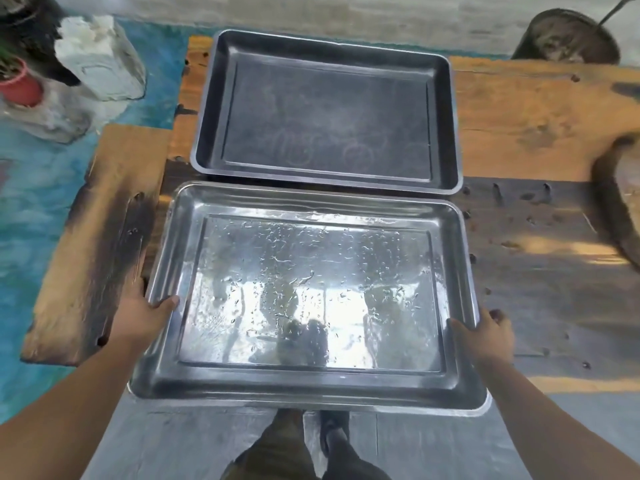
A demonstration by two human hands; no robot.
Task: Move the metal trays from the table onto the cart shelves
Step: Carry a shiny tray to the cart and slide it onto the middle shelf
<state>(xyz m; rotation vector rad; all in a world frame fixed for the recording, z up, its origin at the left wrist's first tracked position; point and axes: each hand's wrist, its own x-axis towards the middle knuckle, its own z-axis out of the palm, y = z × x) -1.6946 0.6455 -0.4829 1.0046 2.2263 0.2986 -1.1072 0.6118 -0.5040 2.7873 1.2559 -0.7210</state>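
Note:
Two rectangular metal trays lie one behind the other on a wooden table [519, 109]. The near tray [311, 389] is shiny and wet with droplets, and its front edge juts past the table edge toward me. My left hand [145, 317] grips its left rim with the thumb over the edge. My right hand [488, 334] grips its right rim the same way. The far tray [325, 46] looks darker and dull, and nothing touches it. No cart is in view.
A lower wooden plank [90, 244] sticks out at the table's left. Beyond it stand white blocks [100, 57] and a red plant pot [19, 86] on a blue floor. A dark round pot [568, 38] sits behind the table at right. My legs show below the tray.

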